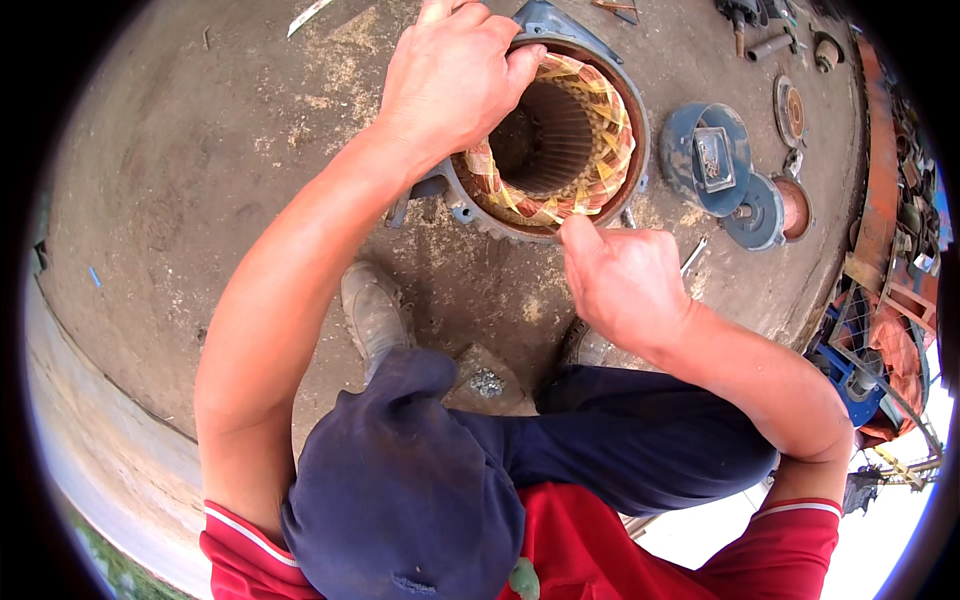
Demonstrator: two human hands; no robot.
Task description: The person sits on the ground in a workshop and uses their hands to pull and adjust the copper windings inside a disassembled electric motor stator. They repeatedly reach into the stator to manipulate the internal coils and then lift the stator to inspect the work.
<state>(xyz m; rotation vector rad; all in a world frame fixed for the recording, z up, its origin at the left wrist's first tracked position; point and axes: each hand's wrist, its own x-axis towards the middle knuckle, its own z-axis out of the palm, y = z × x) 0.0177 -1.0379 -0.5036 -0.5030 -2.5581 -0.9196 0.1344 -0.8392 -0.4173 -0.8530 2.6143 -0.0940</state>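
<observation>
An electric motor stator (612, 130) stands on end on the ground in front of me, its round bore facing up. Around the bore runs a ring of windings laced with yellowish wrapping. My left hand (455, 85) is closed over the housing's upper left rim, its thumb stretched along the edge and the other fingers partly hidden. At the near rim my right hand (628, 290) makes a fist, its thumb end against the edge of the windings. Whatever it pinches is hidden by the fingers.
Right of the stator lie an open-ended wrench (693, 257), a blue drum-shaped housing (735, 125) holding a metal tray (712, 160), and a blue motor end cover (752, 215). Small metal hardware (487, 383) is heaped between my boots. Scrap (905, 190) lines the far right.
</observation>
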